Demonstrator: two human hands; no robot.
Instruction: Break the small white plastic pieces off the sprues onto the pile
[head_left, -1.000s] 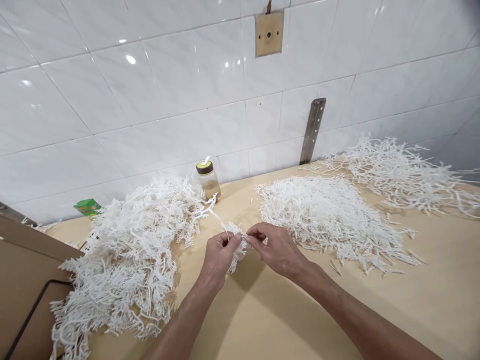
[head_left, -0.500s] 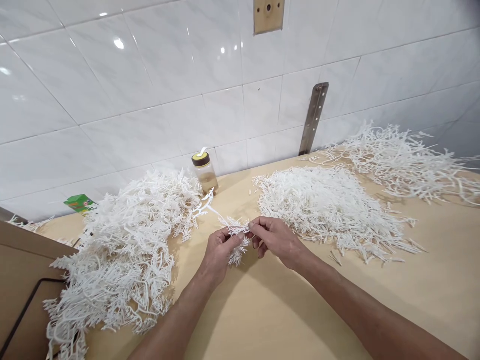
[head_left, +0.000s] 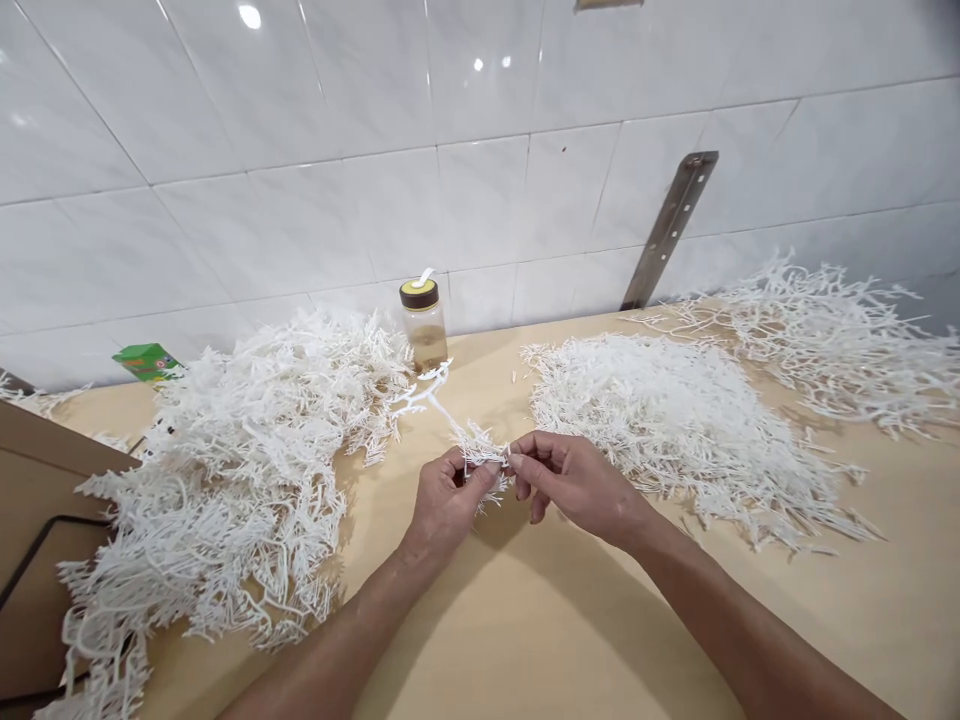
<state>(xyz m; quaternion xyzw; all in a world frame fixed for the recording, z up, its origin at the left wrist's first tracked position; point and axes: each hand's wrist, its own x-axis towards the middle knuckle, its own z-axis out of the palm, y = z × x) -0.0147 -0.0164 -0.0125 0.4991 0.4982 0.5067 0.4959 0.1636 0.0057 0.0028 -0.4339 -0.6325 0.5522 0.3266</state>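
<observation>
A white branching sprig [head_left: 478, 441] with fine twig-like tips is held between my two hands above the tabletop. My left hand [head_left: 442, 508] is closed round its bushy part, thumb pressed on top, and some tips hang below the fingers. Thumb and forefinger of my right hand [head_left: 581, 483] pinch at the sprig's right-hand end, the other fingers curled under. What exactly lies between those fingertips is too small to make out. The sprig's bare forked stem [head_left: 431, 392] sticks out up and to the left.
Left of my hands lies a large heap of white sprigs [head_left: 247, 450]. A second pile [head_left: 660, 420] is on the right, with longer white branches [head_left: 840, 335] behind it. A lidded bottle [head_left: 427, 335], a green box [head_left: 148, 361], a cardboard box [head_left: 52, 510] and a metal bracket [head_left: 670, 232] stand around.
The camera view has shifted, so less of the upper wall shows. Both hands keep hold of the sprig, and my right fingertips are slightly farther right along its end.
</observation>
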